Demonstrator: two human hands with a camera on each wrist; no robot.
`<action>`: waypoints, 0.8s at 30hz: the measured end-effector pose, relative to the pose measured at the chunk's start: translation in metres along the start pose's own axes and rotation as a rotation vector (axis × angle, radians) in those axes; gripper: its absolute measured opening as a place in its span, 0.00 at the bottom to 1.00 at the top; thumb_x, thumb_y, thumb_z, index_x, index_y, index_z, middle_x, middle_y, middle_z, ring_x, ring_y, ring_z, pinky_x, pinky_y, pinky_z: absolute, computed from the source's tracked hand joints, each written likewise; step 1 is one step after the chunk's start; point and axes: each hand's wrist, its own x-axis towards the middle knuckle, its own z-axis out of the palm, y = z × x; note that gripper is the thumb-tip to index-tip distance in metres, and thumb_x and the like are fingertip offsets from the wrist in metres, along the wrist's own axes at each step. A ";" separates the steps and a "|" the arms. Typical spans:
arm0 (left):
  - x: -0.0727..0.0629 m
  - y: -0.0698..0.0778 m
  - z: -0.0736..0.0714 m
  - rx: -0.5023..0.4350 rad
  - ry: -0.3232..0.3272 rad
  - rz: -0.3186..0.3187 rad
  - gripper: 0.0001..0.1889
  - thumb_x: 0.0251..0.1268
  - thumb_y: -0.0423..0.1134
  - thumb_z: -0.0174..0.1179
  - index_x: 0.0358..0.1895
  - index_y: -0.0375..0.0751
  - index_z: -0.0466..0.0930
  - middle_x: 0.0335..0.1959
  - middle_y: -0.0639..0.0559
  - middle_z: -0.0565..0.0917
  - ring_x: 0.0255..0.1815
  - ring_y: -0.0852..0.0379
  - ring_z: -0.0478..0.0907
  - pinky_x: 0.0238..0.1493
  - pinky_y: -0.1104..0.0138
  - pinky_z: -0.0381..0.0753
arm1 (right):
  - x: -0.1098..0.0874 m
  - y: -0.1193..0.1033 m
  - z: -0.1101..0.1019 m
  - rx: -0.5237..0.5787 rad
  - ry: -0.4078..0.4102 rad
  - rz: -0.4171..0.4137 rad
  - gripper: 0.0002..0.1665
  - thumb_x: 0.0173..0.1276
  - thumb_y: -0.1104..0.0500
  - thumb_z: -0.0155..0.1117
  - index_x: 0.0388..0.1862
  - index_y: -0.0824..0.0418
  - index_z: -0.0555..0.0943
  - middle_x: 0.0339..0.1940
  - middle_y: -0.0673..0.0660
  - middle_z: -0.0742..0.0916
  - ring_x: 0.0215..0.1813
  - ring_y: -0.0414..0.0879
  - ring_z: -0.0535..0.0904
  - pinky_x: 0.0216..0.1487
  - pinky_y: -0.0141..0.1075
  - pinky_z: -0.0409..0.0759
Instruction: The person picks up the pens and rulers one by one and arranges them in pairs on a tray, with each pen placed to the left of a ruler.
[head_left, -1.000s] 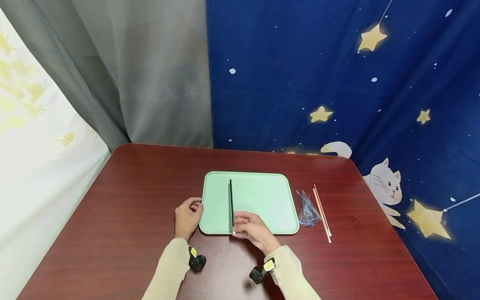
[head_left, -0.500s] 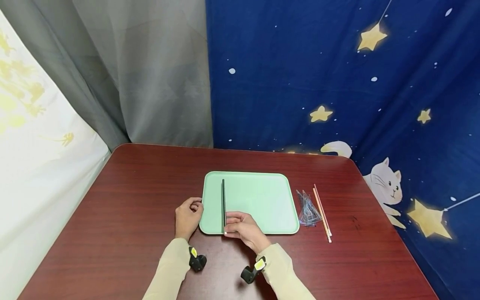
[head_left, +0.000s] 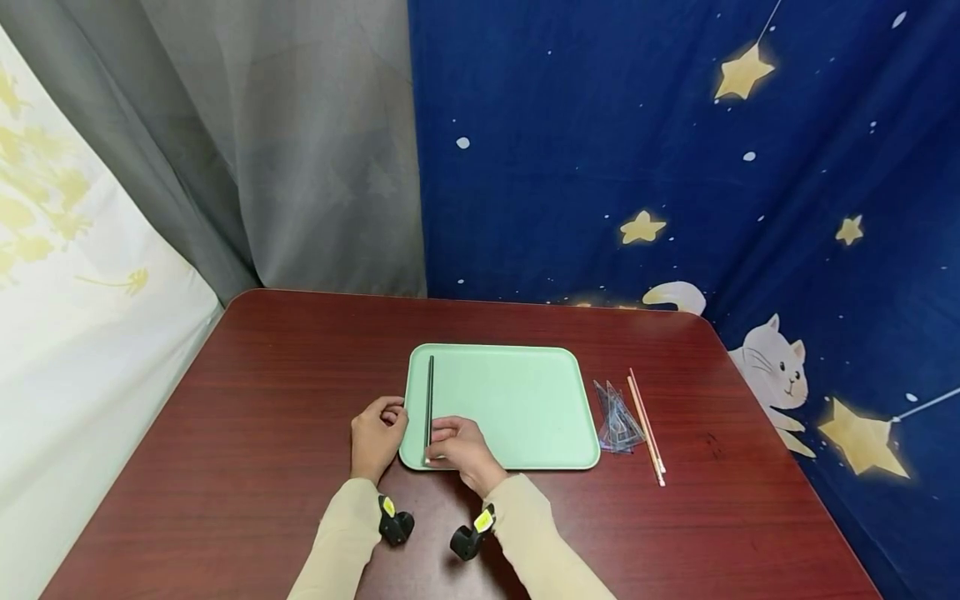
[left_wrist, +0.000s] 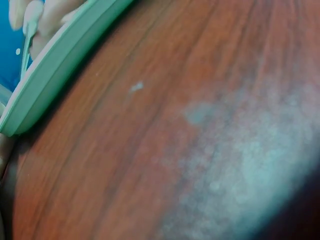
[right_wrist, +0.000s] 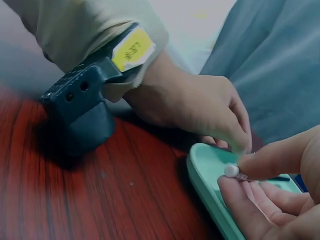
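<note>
A black pencil (head_left: 430,396) with a white end lies lengthwise over the left part of a pale green tray (head_left: 517,400). My right hand (head_left: 461,450) pinches it near the white end between thumb and fingers, close over the tray's front rim. In the right wrist view that white end (right_wrist: 231,170) pokes out between the fingertips. My left hand (head_left: 375,437) holds the tray's left rim, fingers curled at the edge. The left wrist view shows mostly tabletop, with the tray's rim (left_wrist: 65,65) at upper left.
Several clear set squares (head_left: 618,425) lie stacked just right of the tray. Beside them are two pinkish pencils (head_left: 647,425), side by side. All rest on a dark red wooden table (head_left: 300,358), with curtains hanging behind its far edge.
My right hand has moved left across the tray with the black pencil, bringing it from near the middle-left to close to the left rim. The left hand has stayed in place.
</note>
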 end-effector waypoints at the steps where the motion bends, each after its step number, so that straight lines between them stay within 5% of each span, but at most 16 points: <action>1: 0.000 0.000 0.000 -0.002 0.000 0.002 0.07 0.54 0.30 0.61 0.37 0.39 0.85 0.24 0.51 0.83 0.24 0.67 0.72 0.28 0.78 0.70 | 0.001 0.000 0.002 -0.010 0.014 -0.003 0.31 0.48 0.78 0.61 0.56 0.75 0.72 0.35 0.57 0.79 0.28 0.41 0.78 0.35 0.38 0.84; 8: 0.000 0.000 0.001 0.002 0.004 -0.003 0.07 0.54 0.31 0.61 0.36 0.40 0.85 0.24 0.52 0.83 0.23 0.67 0.72 0.27 0.78 0.70 | 0.003 0.003 0.015 -0.088 0.095 -0.037 0.30 0.46 0.78 0.61 0.54 0.73 0.74 0.32 0.57 0.78 0.24 0.42 0.77 0.31 0.37 0.84; 16: 0.000 0.001 0.000 0.015 -0.011 -0.013 0.07 0.56 0.32 0.60 0.37 0.41 0.85 0.26 0.51 0.84 0.24 0.67 0.73 0.29 0.77 0.71 | 0.001 0.001 0.026 -0.446 0.184 -0.157 0.30 0.42 0.75 0.64 0.50 0.70 0.78 0.28 0.56 0.81 0.25 0.39 0.71 0.25 0.29 0.71; 24: -0.001 0.003 -0.001 0.017 -0.019 -0.014 0.08 0.57 0.31 0.60 0.38 0.39 0.85 0.27 0.50 0.84 0.24 0.67 0.73 0.30 0.75 0.72 | 0.001 0.001 0.028 -0.627 0.182 -0.240 0.26 0.47 0.71 0.66 0.49 0.71 0.77 0.23 0.51 0.77 0.23 0.38 0.67 0.25 0.28 0.68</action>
